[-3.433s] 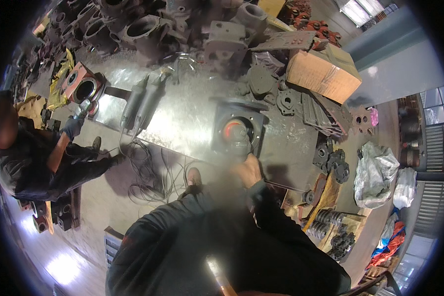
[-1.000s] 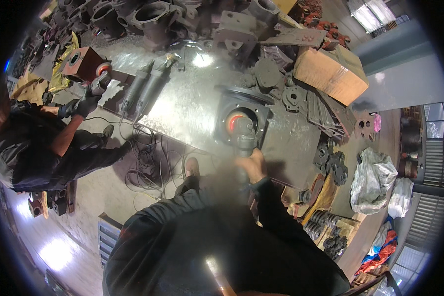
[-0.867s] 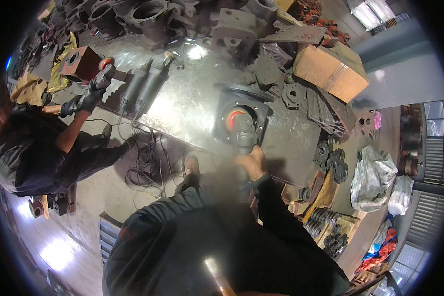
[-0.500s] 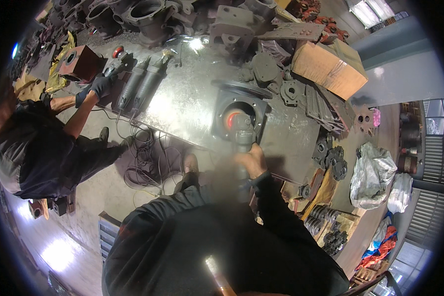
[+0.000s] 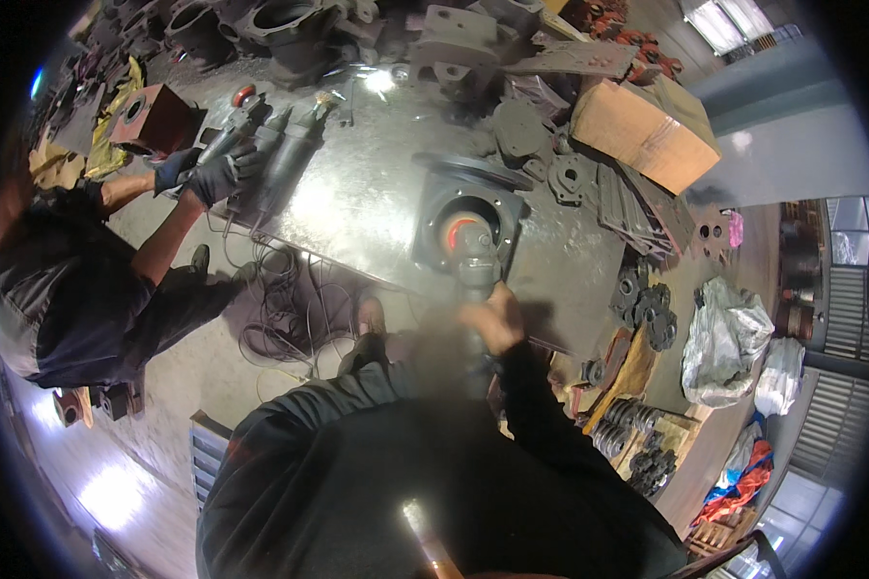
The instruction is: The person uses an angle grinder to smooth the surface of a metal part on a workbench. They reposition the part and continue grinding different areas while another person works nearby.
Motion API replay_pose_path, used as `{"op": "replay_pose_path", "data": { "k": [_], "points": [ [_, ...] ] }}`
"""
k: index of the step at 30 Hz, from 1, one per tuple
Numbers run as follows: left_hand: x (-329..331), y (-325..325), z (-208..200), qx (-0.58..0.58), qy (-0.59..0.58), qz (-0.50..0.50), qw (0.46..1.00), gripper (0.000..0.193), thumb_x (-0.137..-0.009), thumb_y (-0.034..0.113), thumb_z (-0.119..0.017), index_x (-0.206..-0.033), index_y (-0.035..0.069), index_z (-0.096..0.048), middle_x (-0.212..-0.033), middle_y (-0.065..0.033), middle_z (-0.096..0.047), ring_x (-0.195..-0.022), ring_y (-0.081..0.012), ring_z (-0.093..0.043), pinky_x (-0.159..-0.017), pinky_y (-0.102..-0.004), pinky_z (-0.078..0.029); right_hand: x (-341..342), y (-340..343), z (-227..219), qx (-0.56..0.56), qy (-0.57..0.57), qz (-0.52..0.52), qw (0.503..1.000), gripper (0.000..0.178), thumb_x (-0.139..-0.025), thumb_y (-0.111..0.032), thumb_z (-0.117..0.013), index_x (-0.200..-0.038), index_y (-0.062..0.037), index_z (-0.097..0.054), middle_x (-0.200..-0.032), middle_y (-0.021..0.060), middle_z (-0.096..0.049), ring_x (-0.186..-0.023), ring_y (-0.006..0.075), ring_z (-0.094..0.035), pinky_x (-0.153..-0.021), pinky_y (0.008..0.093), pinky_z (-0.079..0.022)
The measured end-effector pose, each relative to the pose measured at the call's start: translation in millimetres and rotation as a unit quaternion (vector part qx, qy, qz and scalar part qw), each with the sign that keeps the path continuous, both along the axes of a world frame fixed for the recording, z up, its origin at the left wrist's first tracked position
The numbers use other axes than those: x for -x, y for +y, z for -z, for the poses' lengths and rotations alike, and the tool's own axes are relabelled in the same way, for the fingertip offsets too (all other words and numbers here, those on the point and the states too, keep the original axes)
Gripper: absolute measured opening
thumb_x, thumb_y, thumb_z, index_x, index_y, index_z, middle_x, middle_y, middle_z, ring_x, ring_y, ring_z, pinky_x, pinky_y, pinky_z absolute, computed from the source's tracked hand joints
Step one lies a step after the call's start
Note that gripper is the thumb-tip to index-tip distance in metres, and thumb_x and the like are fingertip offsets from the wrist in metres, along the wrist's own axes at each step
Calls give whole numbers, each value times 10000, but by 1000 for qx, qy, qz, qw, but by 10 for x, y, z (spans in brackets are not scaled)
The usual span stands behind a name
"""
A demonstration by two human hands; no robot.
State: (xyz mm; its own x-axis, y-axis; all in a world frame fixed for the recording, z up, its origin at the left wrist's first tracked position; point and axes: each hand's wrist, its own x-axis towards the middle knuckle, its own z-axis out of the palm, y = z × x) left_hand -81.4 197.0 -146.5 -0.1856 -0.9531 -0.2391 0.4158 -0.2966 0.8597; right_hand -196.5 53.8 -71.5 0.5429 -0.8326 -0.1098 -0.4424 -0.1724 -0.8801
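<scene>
An angle grinder is held by the right hand, its red disc at the round opening of the flanged casting; the hidden left hand's grip cannot be told.

I count one right hand of mine, one angle grinder and one square-flanged casting. On the one counter I make out two grey cylindrical tools, one reddish block and one cardboard box. I see two gloved hands of one co-worker, and two pale sacks. The dark castings overlap too much to count.
</scene>
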Motion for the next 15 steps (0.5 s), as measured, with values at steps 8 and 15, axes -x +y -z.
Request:
{"op": "replay_pose_path", "data": {
  "k": [8,15],
  "points": [
    [149,104,768,-28,198,-3,980,198,-1009,29,-599,-1198,-26,-626,-1096,-135,-695,-970,-208,-683,-899,-351,-578,-150,-24,-11,-170,5,75,983,321,-691,-266,-761,-902,-24,-739,-732,112,-689,-695,228,-679,-665,414,-506],
    [87,41,852,24,143,39,989,174,-1004,36,-608,-1164,-28,-630,-1071,-135,-698,-942,-206,-686,-871,-346,-579,-204,-13,-301,-133,-21,83,987,373,-689,-240,-769,-977,-8,-726,-836,153,-713,-768,267,-687,-730,419,-521]
  ]
}}
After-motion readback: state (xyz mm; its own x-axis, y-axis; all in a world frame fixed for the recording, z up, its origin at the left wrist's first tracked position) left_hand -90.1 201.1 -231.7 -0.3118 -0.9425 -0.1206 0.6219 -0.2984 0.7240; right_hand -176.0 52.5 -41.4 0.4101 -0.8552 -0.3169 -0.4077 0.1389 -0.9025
